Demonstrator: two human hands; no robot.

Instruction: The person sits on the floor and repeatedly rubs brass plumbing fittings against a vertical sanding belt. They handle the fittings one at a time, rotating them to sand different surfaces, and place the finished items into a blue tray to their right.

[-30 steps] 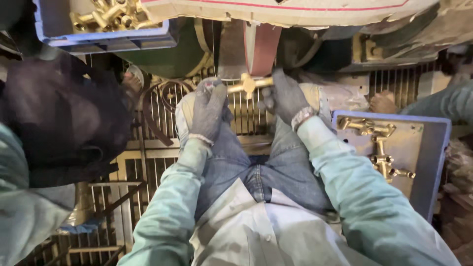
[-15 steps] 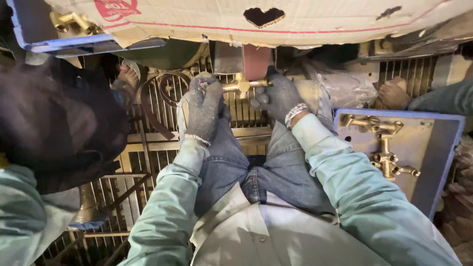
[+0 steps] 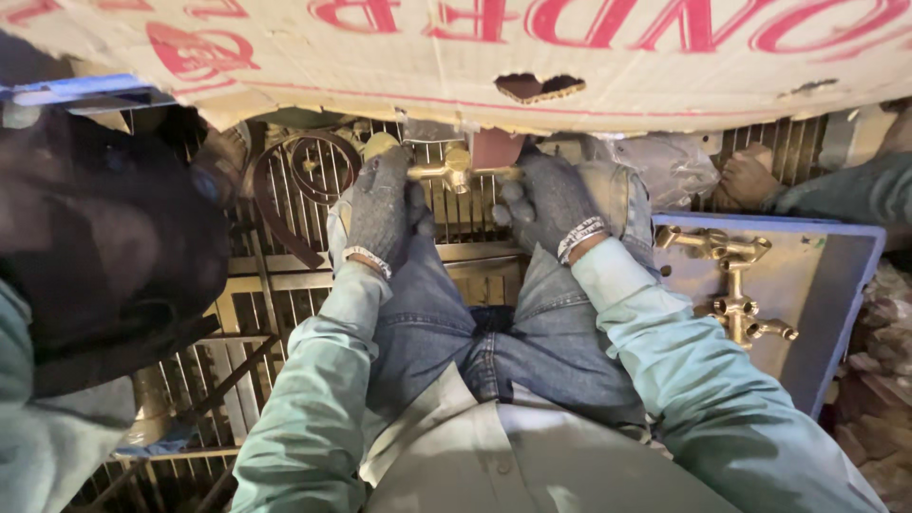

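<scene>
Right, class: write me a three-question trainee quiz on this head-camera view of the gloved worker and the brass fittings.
1. True or false: both gloved hands grip one brass tap fitting at once.
2. Where do the spare brass fittings lie? A) in the worker's lap B) on the blue tray C) on the cardboard sheet
3. What does the worker sit above?

Key
1. True: left hand and right hand hold opposite ends.
2. B, beside the right arm.
3. A metal grating.
</scene>
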